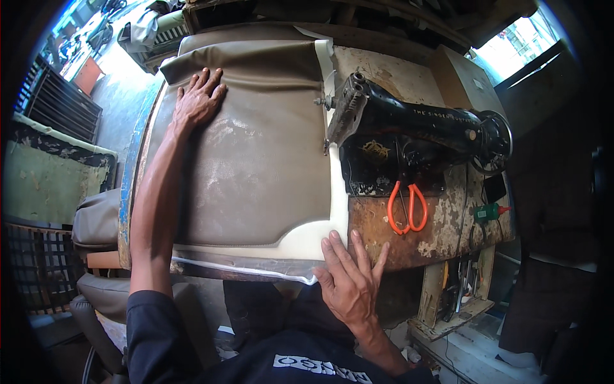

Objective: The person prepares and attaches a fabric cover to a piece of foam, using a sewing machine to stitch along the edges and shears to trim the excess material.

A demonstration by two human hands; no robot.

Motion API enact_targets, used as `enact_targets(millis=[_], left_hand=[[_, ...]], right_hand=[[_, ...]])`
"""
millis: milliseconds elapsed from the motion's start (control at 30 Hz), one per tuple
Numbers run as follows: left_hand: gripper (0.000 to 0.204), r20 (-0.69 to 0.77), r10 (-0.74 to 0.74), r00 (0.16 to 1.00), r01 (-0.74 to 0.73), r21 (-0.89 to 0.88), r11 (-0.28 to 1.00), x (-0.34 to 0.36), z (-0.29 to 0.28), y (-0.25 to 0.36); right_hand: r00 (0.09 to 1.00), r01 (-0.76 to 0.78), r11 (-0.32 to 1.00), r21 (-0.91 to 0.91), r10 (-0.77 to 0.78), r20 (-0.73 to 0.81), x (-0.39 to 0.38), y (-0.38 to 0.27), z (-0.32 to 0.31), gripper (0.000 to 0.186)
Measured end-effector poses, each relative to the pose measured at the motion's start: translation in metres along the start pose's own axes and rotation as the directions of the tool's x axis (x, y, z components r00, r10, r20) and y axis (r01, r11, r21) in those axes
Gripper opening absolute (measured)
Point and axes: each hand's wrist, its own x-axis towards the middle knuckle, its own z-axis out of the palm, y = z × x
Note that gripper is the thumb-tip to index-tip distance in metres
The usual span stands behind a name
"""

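Observation:
A large panel of brown leather-like upholstery [256, 153] lies over a sheet of white foam [307, 238], whose edge shows along the right and front. My left hand [201, 99] rests flat near the panel's far left part, fingers spread, just before a raised fold. At the front right corner, my right hand [350, 278] is open, its fingertips on the foam corner and the table edge. To the right of the panel stands a black sewing machine [416, 121]; its needle end is beside the foam's right edge.
Orange-handled scissors [407, 208] lean by the machine's base. A small green bottle with a red tip [489, 212] lies on the worn wooden table [384, 249]. Below, an open drawer [441, 320] holds several tools. Brown padded pieces [96, 221] sit at the left.

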Motion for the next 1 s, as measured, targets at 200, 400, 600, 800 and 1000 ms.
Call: enact_targets(millis=[200, 400, 600, 800, 1000], left_hand=[[0.066, 0.001, 0.003, 1.000, -0.003, 0.004, 1.000, 0.018, 0.006, -0.005], [0.067, -0.011, -0.014, 1.000, 0.014, 0.008, 1.000, 0.031, 0.009, -0.008], [0.069, -0.026, -0.029, 0.999, 0.029, 0.009, 1.000, 0.042, 0.010, -0.010], [0.070, -0.069, -0.033, 0.997, 0.032, -0.005, 0.999, 0.051, 0.012, -0.014], [0.069, -0.073, -0.044, 0.996, 0.042, -0.021, 0.999, 0.065, 0.015, -0.016]], right_hand=[[1.000, -0.025, 1.000, -0.016, 0.025, 0.015, 0.011, 0.000, 0.006, 0.051], [0.999, -0.026, 0.999, -0.031, 0.027, 0.025, 0.024, 0.004, 0.007, 0.052], [0.999, -0.035, 0.998, -0.045, 0.036, 0.038, 0.038, 0.006, 0.005, 0.050], [0.998, -0.053, 0.997, -0.060, 0.055, 0.029, 0.051, 0.011, 0.006, 0.049], [0.998, -0.058, 0.996, -0.071, 0.060, 0.028, 0.063, 0.015, 0.006, 0.050]])
